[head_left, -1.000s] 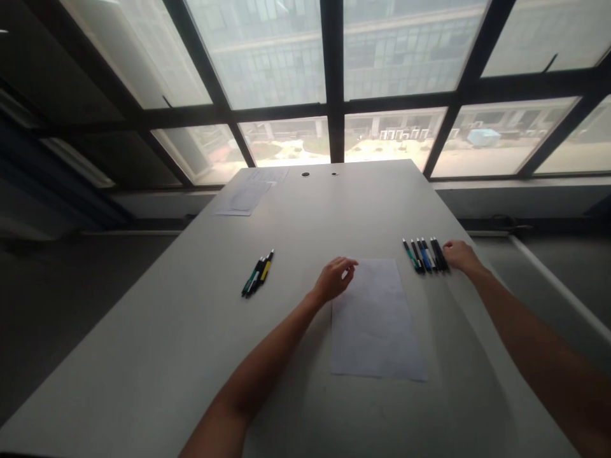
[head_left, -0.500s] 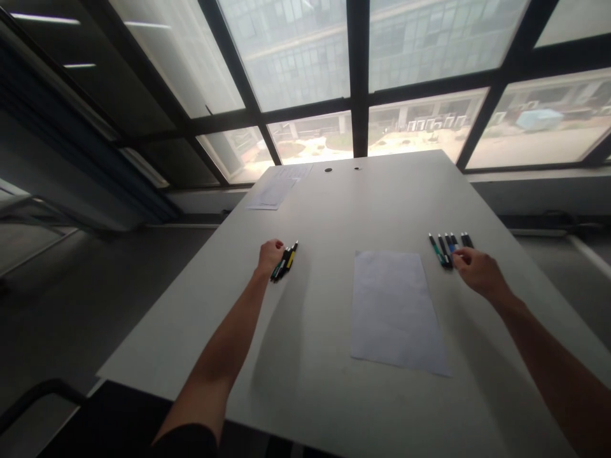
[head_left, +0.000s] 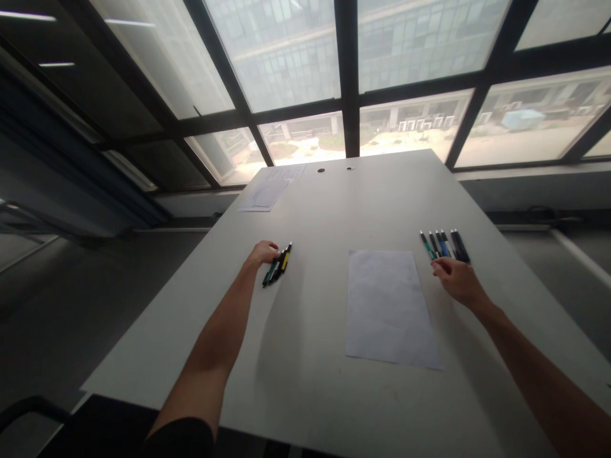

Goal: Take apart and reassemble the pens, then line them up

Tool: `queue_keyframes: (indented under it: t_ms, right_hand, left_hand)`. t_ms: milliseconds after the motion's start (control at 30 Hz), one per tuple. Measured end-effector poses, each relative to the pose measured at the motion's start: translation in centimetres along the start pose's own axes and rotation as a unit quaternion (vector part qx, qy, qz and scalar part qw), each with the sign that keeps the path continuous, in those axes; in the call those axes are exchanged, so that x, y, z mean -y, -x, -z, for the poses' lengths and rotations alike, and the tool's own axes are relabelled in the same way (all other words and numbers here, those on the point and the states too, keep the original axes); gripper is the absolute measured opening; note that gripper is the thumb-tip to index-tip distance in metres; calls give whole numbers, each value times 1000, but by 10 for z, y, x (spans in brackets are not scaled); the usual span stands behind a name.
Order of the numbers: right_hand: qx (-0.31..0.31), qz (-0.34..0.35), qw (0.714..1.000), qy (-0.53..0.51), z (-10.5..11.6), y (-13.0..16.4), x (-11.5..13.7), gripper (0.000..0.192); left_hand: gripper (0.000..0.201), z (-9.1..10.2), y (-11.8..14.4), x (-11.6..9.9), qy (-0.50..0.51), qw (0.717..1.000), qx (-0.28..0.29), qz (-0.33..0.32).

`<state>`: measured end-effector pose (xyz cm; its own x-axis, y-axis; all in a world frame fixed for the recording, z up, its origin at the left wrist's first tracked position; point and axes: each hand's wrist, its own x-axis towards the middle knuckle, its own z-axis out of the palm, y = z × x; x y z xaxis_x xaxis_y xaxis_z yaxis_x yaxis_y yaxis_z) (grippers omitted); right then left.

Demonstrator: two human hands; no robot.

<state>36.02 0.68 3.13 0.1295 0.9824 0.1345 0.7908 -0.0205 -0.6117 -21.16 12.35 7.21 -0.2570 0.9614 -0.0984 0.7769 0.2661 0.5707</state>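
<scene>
Left pens (head_left: 277,270), paper (head_left: 389,305) — open table (head_left: 319,277) between.

Sheet (head_left: 389,308) on table (head_left: 324,305), pen row (head_left: 444,245) at its right, pen bunch (head_left: 277,268) at its left, papers (head_left: 265,193) farther behind

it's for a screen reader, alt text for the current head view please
A person's left hand is at a loose bunch of pens on a white table, while the right hand is at a row of pens. A sheet of paper lies between the hands, with windows beyond.
</scene>
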Motion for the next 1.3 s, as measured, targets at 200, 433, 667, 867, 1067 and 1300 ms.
queue_keyframes:
  t_ms: [200,433,667,867,1067,1300]
  right_hand:
    - [3,14,996,-93,-2,2,13,28]
    - [71,78,952,-289,-18,8,67,29]
    - [69,50,869,-488,-50,-3,87,40]
    - [-95,18,869,-485,-57,-23,59,33]
    - [-102,-9,884,-455,-67,-20,48,33]
    - [-94,-2,891,-445,-71,-18,44,25]
  left_hand:
    - [38,45,16,-3,230,971,61,27]
    - [39,3,68,-81,485,864,94,-94]
    - [40,-137,124,-156,597,788,103,-108]
    - [38,-177,122,-174,569,806,90,-135]
    - [35,-188,118,-163,467,867,50,-167]
    - [25,-195,114,-155,440,882,15,-169]
